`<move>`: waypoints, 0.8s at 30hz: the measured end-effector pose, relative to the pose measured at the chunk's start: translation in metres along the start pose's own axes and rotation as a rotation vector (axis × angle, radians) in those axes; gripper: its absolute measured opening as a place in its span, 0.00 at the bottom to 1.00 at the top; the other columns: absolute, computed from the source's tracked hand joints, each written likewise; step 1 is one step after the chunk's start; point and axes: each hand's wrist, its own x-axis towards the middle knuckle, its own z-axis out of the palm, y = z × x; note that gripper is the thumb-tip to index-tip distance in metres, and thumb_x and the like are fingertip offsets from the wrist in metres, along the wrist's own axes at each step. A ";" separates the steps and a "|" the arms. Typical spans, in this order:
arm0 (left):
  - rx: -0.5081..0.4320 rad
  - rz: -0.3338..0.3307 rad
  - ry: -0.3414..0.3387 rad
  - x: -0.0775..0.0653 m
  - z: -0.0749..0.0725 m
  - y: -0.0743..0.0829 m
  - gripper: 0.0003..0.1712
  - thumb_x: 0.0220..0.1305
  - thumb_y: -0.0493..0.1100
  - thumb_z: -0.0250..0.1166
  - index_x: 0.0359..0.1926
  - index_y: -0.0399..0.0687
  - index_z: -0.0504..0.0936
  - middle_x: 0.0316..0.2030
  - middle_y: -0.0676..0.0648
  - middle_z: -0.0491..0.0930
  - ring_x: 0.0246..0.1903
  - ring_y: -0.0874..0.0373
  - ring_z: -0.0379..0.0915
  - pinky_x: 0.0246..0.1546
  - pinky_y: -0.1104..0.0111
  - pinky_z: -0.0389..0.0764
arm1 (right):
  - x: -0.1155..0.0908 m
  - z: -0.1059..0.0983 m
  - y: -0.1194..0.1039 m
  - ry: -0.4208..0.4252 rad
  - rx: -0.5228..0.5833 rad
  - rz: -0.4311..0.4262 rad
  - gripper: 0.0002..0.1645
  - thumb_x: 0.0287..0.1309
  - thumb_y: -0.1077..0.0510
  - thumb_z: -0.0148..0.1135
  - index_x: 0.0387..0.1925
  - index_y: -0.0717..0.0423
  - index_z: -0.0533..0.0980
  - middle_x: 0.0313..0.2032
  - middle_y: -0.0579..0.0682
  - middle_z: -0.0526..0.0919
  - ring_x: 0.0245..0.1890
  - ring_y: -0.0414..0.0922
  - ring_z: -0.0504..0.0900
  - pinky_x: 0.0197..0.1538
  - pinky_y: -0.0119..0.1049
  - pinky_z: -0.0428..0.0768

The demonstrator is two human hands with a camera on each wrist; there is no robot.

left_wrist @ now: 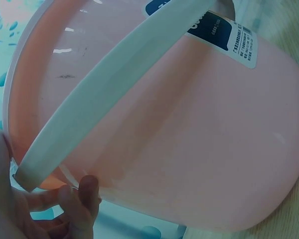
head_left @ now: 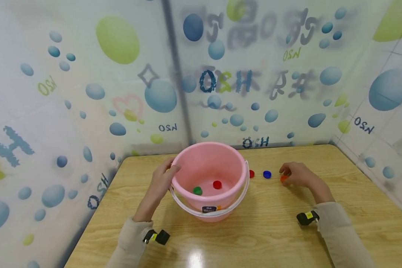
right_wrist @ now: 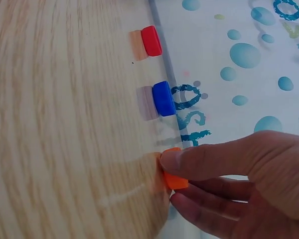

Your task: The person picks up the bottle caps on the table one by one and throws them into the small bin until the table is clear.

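Observation:
My left hand [head_left: 163, 176] grips the left rim of a pink bucket [head_left: 209, 201], thumb over the edge and fingers on the outside. The bucket's white handle [left_wrist: 104, 79] hangs down across its front. Inside, on the bottom, lie a red cap [head_left: 217, 184] and a green cap [head_left: 197, 191]. Over to the right, my right hand [head_left: 298, 174] pinches an orange cap [right_wrist: 176, 180] between thumb and fingers, low at the tabletop. Between that hand and the bucket are a blue cap [right_wrist: 163, 98] and another red cap [right_wrist: 152, 41], partly hidden by the bucket in the head view.
The wooden table [head_left: 271, 230] carries everything. A pale curtain [head_left: 147, 123] printed with blue and green dots hangs along its back edge and both sides. A dark label [head_left: 209, 209] is stuck on the bucket's front.

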 end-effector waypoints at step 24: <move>-0.019 -0.007 -0.002 -0.001 0.001 0.002 0.23 0.73 0.56 0.56 0.62 0.54 0.81 0.55 0.38 0.80 0.26 0.59 0.79 0.23 0.67 0.81 | -0.002 -0.006 -0.003 0.059 -0.013 -0.046 0.19 0.56 0.61 0.74 0.48 0.67 0.83 0.44 0.61 0.86 0.44 0.55 0.84 0.52 0.54 0.84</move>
